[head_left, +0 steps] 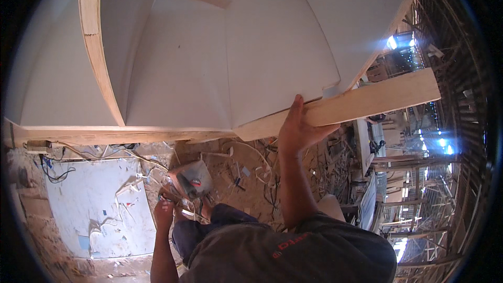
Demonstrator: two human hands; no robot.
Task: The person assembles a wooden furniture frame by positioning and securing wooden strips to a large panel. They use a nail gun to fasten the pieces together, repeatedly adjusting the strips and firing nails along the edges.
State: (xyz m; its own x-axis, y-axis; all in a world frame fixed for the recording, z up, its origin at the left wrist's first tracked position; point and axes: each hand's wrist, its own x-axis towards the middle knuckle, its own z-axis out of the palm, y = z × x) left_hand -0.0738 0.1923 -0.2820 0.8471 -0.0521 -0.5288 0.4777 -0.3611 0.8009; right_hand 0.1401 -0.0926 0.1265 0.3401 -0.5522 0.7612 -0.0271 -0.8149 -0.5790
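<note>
Pale wood plank [382, 96] lies at the near edge of the white panel [277, 47], clasped in the right hand [304, 132]; I advise firm, level support. Left hand [165, 204]: I cannot tell its grip.

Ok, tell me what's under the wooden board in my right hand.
Past the near edge of the wooden board, littered ground shows beside your right hand; whatever the board covers can't be seen.
</note>
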